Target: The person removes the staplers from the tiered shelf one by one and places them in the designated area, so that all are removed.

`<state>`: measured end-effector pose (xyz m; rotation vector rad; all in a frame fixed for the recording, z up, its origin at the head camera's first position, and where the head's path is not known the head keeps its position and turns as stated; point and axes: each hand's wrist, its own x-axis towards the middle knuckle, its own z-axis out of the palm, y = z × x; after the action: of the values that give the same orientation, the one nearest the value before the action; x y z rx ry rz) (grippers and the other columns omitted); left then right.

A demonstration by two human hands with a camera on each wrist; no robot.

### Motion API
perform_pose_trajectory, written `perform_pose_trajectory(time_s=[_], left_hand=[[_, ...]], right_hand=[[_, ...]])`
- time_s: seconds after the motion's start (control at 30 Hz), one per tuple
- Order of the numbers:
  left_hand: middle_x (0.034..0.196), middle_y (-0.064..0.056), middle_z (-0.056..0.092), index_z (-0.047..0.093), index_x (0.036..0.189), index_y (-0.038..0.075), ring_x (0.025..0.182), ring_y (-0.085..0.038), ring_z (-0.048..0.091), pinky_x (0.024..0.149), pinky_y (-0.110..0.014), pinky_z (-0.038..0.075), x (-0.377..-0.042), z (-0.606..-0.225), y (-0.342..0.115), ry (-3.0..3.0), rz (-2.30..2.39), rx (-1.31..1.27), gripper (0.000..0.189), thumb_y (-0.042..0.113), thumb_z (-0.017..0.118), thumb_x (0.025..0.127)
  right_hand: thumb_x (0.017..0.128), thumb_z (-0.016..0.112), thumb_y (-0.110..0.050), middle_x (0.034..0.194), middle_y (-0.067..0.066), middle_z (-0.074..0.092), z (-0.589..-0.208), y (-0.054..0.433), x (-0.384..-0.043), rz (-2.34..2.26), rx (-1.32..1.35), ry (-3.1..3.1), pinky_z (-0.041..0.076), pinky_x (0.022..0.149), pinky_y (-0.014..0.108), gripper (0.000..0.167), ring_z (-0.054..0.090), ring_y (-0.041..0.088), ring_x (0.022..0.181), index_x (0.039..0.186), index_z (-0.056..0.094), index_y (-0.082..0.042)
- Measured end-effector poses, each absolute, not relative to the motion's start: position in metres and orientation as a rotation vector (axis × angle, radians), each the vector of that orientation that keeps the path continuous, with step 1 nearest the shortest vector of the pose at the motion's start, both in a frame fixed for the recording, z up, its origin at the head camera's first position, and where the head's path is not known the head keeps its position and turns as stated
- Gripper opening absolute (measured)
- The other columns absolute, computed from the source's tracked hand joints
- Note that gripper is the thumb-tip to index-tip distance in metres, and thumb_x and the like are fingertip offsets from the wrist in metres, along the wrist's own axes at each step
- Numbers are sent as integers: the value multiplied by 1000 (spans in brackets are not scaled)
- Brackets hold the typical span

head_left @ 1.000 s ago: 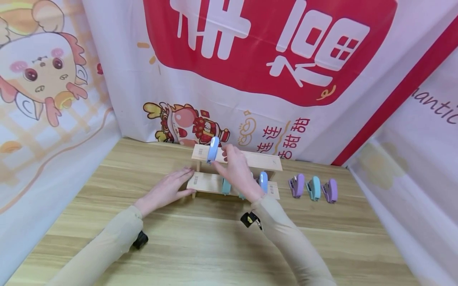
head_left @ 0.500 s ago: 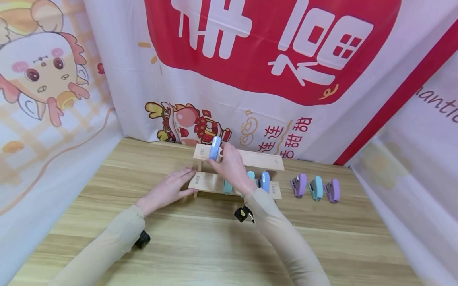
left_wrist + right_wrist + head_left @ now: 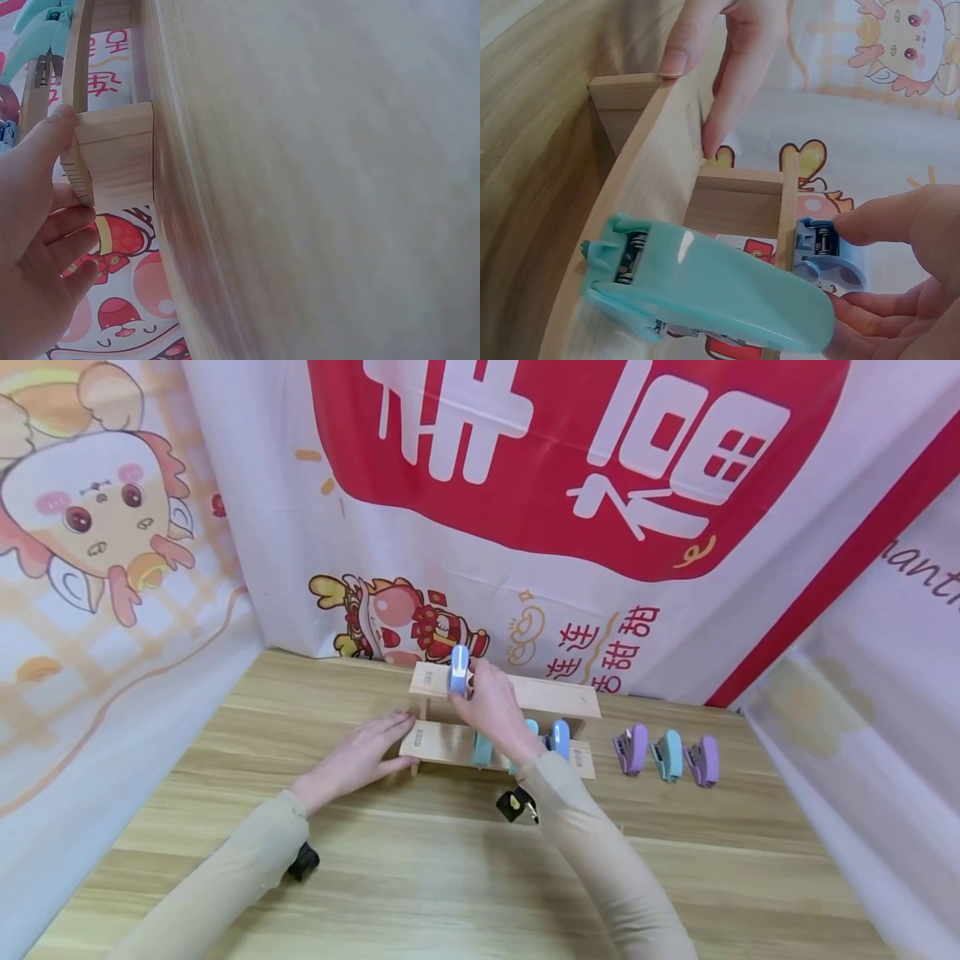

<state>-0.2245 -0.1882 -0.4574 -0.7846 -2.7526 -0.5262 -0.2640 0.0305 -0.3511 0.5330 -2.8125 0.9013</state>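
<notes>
A light blue stapler (image 3: 458,671) stands on the upper board (image 3: 555,695) of a two-tier wooden shelf, near its left end. My right hand (image 3: 495,706) pinches this stapler between thumb and fingers, also seen beside the blue stapler (image 3: 829,255) in the right wrist view. My left hand (image 3: 358,756) grips the left end of the lower board (image 3: 435,742); in the left wrist view the thumb (image 3: 49,139) lies on the board's edge, with the other fingers round its end. On the lower board stand a teal stapler (image 3: 482,749), another teal one (image 3: 531,727) partly hidden, and a blue one (image 3: 559,739).
Right of the shelf, a purple stapler (image 3: 633,750), a teal stapler (image 3: 668,755) and a second purple stapler (image 3: 703,761) stand in a row on the wooden table (image 3: 420,877). A printed cloth (image 3: 285,568) hangs close behind the shelf.
The blue stapler on the upper board has turned from a slant to nearly straight, front to back. My right thumb and fingers have closed in on it. My left hand keeps its place.
</notes>
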Motion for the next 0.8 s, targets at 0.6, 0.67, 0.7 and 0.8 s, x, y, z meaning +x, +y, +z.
perform_pose_trajectory(time_s=[0.6,0.67,0.7,0.8], left_hand=[[150,-23,47,46,145,-1,139,-40,47,117,-58,38,-224,-457,-190,-2780,-522,-766,73,42,70,91],[150,-22,47,47,145,-1,139,-39,47,116,-57,38,-224,-458,-190,-2779,-515,-765,73,42,70,91],[150,-23,47,47,145,-2,139,-39,47,116,-57,39,-224,-458,-190,-2777,-511,-766,73,42,70,91],[150,-22,48,47,145,-1,138,-39,48,115,-57,40,-224,-458,-189,-2773,-505,-771,73,43,70,91]], right_hand=[[90,73,-28,104,15,70,-344,33,-272,914,473,-2859,63,76,35,39,70,25,90,114,61,1],[89,74,-29,103,15,71,-344,33,-272,921,473,-2861,62,74,34,40,71,25,88,113,61,0],[89,74,-30,102,14,71,-344,33,-273,926,470,-2862,62,72,32,40,71,24,87,112,61,0],[87,76,-32,97,12,71,-344,34,-274,923,456,-2861,61,67,29,40,69,20,80,109,62,-1]])
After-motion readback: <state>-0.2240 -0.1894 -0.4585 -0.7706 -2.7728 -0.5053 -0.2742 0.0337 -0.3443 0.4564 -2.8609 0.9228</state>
